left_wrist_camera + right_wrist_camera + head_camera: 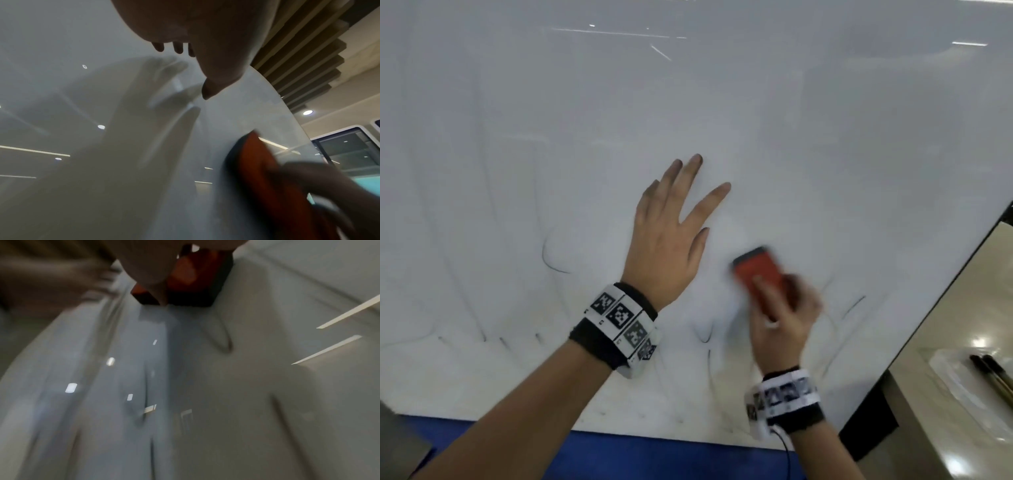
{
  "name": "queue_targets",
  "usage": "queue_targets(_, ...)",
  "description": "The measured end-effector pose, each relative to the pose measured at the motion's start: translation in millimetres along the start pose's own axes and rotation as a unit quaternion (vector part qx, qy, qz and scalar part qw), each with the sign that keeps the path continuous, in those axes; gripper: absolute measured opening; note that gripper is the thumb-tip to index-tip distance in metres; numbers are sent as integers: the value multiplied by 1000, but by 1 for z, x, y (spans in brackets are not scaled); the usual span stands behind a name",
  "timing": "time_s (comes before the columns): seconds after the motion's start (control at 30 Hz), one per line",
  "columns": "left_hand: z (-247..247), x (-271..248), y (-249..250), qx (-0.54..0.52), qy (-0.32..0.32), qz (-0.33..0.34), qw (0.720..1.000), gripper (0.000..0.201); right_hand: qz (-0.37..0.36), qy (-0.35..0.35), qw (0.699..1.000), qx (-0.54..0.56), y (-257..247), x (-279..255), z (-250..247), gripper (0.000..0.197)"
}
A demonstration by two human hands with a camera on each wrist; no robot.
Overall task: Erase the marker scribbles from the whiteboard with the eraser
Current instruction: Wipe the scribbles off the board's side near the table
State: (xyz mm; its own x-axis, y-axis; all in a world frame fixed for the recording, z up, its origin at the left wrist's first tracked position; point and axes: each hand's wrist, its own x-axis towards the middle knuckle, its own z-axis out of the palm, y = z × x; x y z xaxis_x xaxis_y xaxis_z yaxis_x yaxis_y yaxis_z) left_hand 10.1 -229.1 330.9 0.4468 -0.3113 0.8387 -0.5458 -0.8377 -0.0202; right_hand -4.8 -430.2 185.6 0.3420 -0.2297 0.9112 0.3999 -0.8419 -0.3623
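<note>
My left hand [667,240] lies flat on the whiteboard [825,144]; my right hand [784,329] grips the eraser [758,277]. Above them it's clean; faint scribbles [705,334] remain below and beside.

Motion blur smeared the right hand [786,318] and the eraser [758,275] it held, so its fingers [799,291] could not be made out singly. The right wrist view was blurred throughout, with the eraser [197,272] cut off at the top edge. Two dark pens [993,375] ran off the head view's right edge.
</note>
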Motion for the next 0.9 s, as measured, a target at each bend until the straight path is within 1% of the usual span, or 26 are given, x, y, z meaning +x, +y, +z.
queue_targets(0.03,5,0,4,7,-9,4,1000,60,-67,-60,996,-20,1,-22,5,47)
queue_targets(0.07,10,0,6,16,-15,4,1000,59,-128,-113,985,-38,5,-36,6,49)
queue_targets(0.1,14,-1,6,26,-18,3,999,58,-176,-150,971,-55,13,-38,2,49)
queue_targets(0.13,18,-3,4,36,-18,6,999,57,-207,-163,962,-68,20,-27,-7,50)
queue_targets(0.17,20,-4,0,44,-16,11,999,57,-214,-146,963,-75,26,-9,-16,49)
queue_targets(0.2,23,-5,-3,48,-12,16,999,56,-183,-106,975,-71,32,11,-27,47)
queue_targets(0.27,27,-6,-5,40,-2,15,999,54,-44,23,997,-55,53,53,-52,42)
queue_targets(0.3,29,-7,-4,34,3,10,999,53,33,89,995,-35,62,69,-61,42)
queue_targets(0.33,31,-7,-1,29,8,4,1000,52,92,139,986,-21,67,74,-63,43)
queue_targets(0.37,33,-7,2,29,13,-3,1000,52,123,163,979,-22,66,67,-58,43)
queue_targets(0.4,36,-6,4,30,17,-9,999,53,119,148,981,-26,61,50,-48,42)
queue_targets(0.43,37,-6,5,30,20,-14,999,53,82,98,991,-36,55,25,-36,40)
queue_targets(0.47,39,-6,6,30,22,-18,999,53,19,27,998,-49,50,-1,-26,38)
queue_targets(0.5,40,-6,6,30,24,-19,999,53,-56,-49,995,-66,48,-25,-20,39)
queue_targets(0.53,40,-6,5,32,25,-18,999,52,-124,-110,982,-92,51,-40,-19,43)
queue_targets(0.57,41,-6,4,36,25,-15,999,52,-169,-140,969,-117,59,-42,-23,47)
queue_targets(0.6,41,-7,3,39,26,-10,999,52,-174,-134,968,-122,67,-32,-31,47)
queue_targets(0.63,41,-7,2,42,29,-6,999,52,-136,-104,979,-112,73,-19,-40,45)
queue_targets(0.67,41,-7,1,42,32,-4,999,52,-59,-56,992,-97,78,-7,-51,42)
queue_targets(0.7,42,-7,1,40,34,-5,999,52,25,2,997,-79,87,5,-62,41)
queue_targets(0.73,42,-7,2,37,34,-8,999,52,98,56,992,-56,96,17,-71,42)
queue_targets(0.77,42,-7,4,33,33,-12,999,52,151,100,983,-39,100,24,-76,44)
queue_targets(0.8,42,-7,6,28,34,-16,999,52,182,129,975,-22,95,26,-74,46)
queue_targets(0.83,43,-7,7,24,35,-19,999,51,187,128,974,-19,82,24,-66,46)
queue_targets(0.87,43,-7,8,22,35,-20,999,51,165,92,982,-24,64,16,-54,45)
queue_targets(0.9,42,-7,7,22,35,-19,999,51,110,25,993,-36,47,2,-41,44)
